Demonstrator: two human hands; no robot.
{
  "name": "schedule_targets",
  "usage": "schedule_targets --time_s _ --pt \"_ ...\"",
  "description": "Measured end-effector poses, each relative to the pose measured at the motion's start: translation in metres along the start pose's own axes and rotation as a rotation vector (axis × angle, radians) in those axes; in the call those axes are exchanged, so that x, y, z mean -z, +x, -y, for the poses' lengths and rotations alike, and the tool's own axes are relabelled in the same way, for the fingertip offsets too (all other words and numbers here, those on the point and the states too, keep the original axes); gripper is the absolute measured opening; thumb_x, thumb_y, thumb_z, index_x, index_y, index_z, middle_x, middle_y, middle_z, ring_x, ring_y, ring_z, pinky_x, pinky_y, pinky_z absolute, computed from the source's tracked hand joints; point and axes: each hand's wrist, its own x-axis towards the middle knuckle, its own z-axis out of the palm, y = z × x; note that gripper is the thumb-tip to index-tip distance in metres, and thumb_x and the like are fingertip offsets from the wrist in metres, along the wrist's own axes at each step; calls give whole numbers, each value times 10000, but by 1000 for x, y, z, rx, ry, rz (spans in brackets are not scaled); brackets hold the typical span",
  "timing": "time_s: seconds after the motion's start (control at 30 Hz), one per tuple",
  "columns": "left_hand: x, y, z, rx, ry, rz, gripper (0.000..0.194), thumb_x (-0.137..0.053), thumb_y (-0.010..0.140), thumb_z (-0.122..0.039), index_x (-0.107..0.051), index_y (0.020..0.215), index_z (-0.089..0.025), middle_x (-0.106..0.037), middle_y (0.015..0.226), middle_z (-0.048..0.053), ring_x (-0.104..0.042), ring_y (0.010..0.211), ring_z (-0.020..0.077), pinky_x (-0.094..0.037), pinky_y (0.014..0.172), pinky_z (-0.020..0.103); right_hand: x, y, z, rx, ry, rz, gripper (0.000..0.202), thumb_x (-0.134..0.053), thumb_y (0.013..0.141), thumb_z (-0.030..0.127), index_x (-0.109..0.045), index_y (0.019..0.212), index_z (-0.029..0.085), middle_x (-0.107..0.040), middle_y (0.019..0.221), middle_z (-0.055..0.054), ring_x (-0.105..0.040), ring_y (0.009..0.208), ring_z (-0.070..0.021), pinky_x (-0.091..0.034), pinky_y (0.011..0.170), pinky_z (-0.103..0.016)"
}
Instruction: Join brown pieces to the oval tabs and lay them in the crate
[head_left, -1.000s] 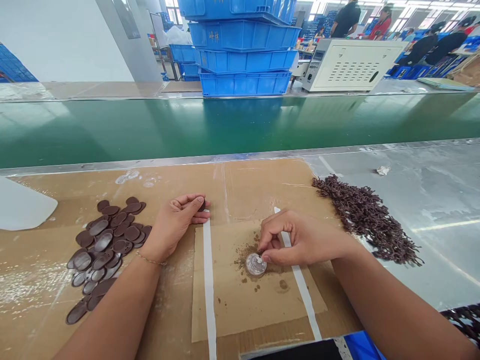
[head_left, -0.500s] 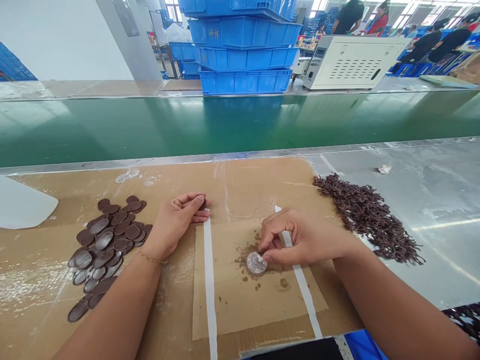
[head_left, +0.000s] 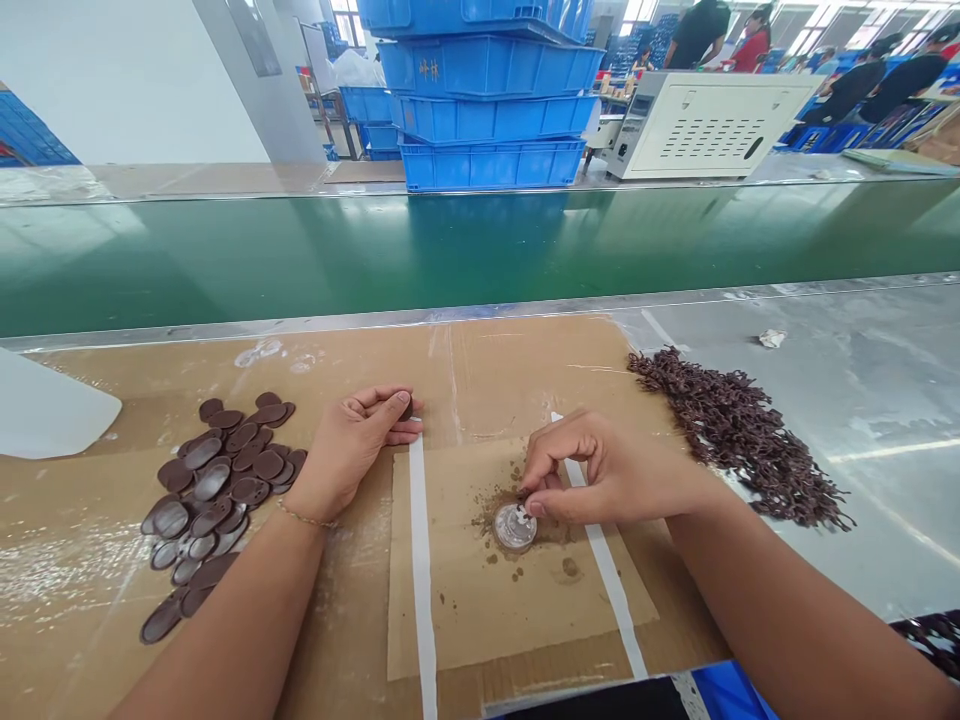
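Note:
My left hand (head_left: 360, 440) is closed, with a dark brown oval disc (head_left: 407, 406) pinched between thumb and fingers. It rests beside the top of a white tape strip (head_left: 421, 560). My right hand (head_left: 574, 470) is closed in a pinch at the edge of a small round silvery dish (head_left: 514, 527). What its fingertips hold is too small and hidden to make out. The dish sits on a taped-down cardboard sheet (head_left: 517, 625), with dark wet spots around it. Left of my left hand lies a loose pile of dark brown oval discs (head_left: 214, 487).
A heap of dark brown twig-like pieces (head_left: 742, 440) lies at the right. A white plastic piece (head_left: 52, 405) is at the left edge. Beyond the table run a green conveyor belt (head_left: 315, 255), stacked blue crates (head_left: 491, 110) and a cream machine (head_left: 712, 125). Several people work in the background.
My right hand has lifted very slightly at the dish's edge. My left hand keeps its hold on the disc. The whole view has shifted a little.

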Motion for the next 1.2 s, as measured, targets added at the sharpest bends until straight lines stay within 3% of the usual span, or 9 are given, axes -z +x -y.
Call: schedule_targets --time_s 0.27,0.47,0.77,1.03,1.2 --pt "-1 -2 -4 -11 -9 -15 298 -719 767 -345 -619 948 -130 -719 980 92 -674 628 114 -589 608 226 1 0 -1 -98 79 -4 260 -725 767 381 -705 777 122 -683 679 -42 -585 590 -128 -468 531 -230" --pt "2 0 -1 -12 -52 -19 335 -733 760 -296 -604 1026 -139 -712 1025 94 -667 615 106 -591 589 221 1 0 -4 -132 154 -9 272 -762 732 383 -680 770 127 -633 637 -14 -529 574 -110 -430 516 -221" --pt "3 -1 -4 -17 -114 -18 431 -751 758 -268 -599 1144 -148 -682 1154 101 -714 760 144 -614 698 229 0 1 0 -162 159 15 223 -747 727 329 -637 728 134 -597 610 9 -526 557 -99 -422 509 -208" --pt "4 -1 -1 -25 -148 -16 375 -753 765 -256 -644 1105 -140 -661 1195 93 -717 812 159 -621 745 243 -3 1 3 -184 146 37 215 -727 734 325 -647 728 126 -630 617 -7 -553 559 -100 -446 511 -193" --pt "3 -4 -4 -3 -271 46 412 -725 785 -156 -624 1184 -142 -641 1242 105 -686 1010 229 -600 863 275 -3 1 3 -181 149 36 230 -750 719 339 -662 732 127 -649 627 -20 -583 569 -115 -454 510 -193"
